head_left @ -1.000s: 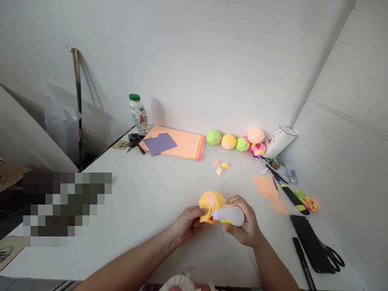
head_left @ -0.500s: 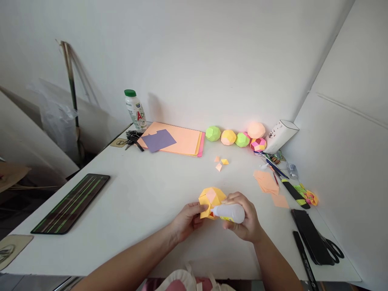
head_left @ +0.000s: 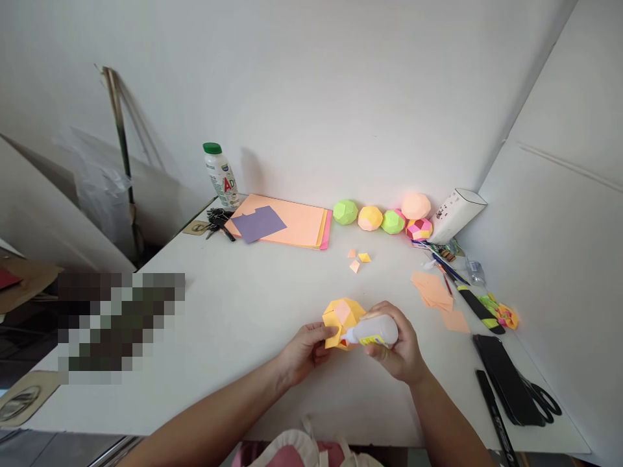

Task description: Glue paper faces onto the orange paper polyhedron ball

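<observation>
My left hand (head_left: pixel 307 350) pinches the left edge of a yellow and orange faceted paper ball (head_left: pixel 343 314), thumb on top of a yellow flap. In my right hand (head_left: pixel 396 350) is a white glue bottle (head_left: pixel 377 331) with a yellow label, tilted so its nozzle points left at the flap and an opening in the ball. The nozzle tip is beside my left thumb; whether it touches the paper I cannot tell. Small paper diamonds (head_left: pixel 355 266) lie beyond the ball.
Finished paper balls (head_left: pixel 370 218) line the wall. Peach paper sheets (head_left: pixel 292 220), a green-capped bottle (head_left: pixel 221 175) and keys (head_left: pixel 219 219) are at the back left. On the right lie peach squares (head_left: pixel 432 290), a cutter (head_left: pixel 479 308), scissors (head_left: pixel 545 399) and a black marker (head_left: pixel 494 415).
The view has shifted slightly. My right hand has tilted the glue bottle a little, and more of its yellow label shows. My left hand keeps its hold on the ball.
</observation>
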The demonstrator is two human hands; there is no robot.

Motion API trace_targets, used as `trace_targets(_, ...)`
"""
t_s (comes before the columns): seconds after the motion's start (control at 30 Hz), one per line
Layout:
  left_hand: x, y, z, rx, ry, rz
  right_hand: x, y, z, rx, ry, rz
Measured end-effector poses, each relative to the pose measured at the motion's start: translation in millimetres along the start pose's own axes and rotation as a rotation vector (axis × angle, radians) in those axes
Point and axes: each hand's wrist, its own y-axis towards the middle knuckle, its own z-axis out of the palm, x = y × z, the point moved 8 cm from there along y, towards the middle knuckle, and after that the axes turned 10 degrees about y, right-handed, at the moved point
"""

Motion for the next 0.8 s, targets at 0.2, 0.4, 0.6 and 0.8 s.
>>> trace_targets(0.2,0.2,0.5,0.9,0.013,0.009,-0.004,-18.5,0.0,-13.7,-0.121,0.156,0.143)
trace_targets(0.4,-0.8,0.6,-0.6,0.004,0.015,-0.007,-37.6,-2.9,-13.0,-0.14,0.296,0.302)
trace_targets(0.6,-1.3,1.0,-1.1,-0.001,0.019,-0.006,-53.2,-4.7,-4.9,-0.145,0.501,0.418)
trace_targets(0.8,-1.2,2.5,-3.9,-0.017,0.026,0.003,-62.3,-0.2,-35.9,-0.314,0.745,0.433)
